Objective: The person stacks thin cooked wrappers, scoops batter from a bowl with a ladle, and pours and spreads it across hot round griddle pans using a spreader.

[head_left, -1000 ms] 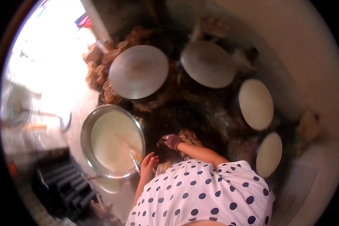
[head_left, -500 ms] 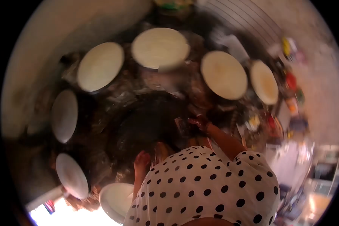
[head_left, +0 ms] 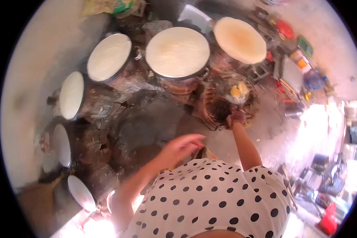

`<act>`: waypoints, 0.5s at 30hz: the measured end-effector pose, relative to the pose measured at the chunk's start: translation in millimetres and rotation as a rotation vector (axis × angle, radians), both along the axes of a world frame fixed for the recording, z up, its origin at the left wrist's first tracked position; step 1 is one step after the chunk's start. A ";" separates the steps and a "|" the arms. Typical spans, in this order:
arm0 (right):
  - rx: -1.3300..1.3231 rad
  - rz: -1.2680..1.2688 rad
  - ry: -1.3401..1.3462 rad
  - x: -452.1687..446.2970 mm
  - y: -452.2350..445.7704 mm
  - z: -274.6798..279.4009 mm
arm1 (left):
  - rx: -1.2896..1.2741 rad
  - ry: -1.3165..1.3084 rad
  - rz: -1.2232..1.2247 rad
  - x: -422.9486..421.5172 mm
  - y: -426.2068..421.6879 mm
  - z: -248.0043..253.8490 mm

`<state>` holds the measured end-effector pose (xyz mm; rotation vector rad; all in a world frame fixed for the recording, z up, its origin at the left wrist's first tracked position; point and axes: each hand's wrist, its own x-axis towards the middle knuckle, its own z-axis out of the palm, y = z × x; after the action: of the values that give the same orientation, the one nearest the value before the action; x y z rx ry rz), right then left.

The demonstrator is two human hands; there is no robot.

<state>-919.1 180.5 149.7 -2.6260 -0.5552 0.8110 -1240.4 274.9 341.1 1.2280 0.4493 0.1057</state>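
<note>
Head view: the right hand [head_left: 237, 116] is the nearer one, at the near right edge of a brown basket [head_left: 205, 112], and the pale bowl [head_left: 238, 100] lies just past its fingertips, straight away from the polka-dot top [head_left: 216, 194]. Both vessels look roundish, so I see no long axis to speak of. Whether those fingers grip anything, I can't tell. The left hand [head_left: 182, 146] hangs well apart, fingers stretched out, seemingly holding nothing. The basket looks coarse and ribbed; yellow lumps [head_left: 238, 90] show in the bowl, and a broad creamy disc [head_left: 177, 51] lies beyond.
</note>
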 end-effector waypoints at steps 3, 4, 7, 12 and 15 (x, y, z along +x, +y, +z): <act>0.055 0.133 -0.374 -10.7 15.1 -8.9 | 0.241 -0.443 -0.217 56.6 -39.8 101.3; 0.392 -0.031 -0.278 -16.6 19.4 -18.8 | 0.288 -0.490 -0.145 68.6 -62.5 122.2; 0.590 0.545 0.102 -68.7 57.8 -50.2 | 0.348 -0.439 -0.056 75.7 -91.8 156.4; 0.452 1.332 0.681 -218.9 151.5 15.1 | 0.401 -0.241 0.377 33.6 -89.2 182.7; 0.357 1.489 0.961 -271.9 177.2 53.0 | 0.150 -0.155 0.486 22.8 -98.2 208.8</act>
<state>-1191.1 357.6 202.7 -0.8636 -1.9953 1.8465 -1217.6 176.7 549.9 1.2249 0.6050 0.6551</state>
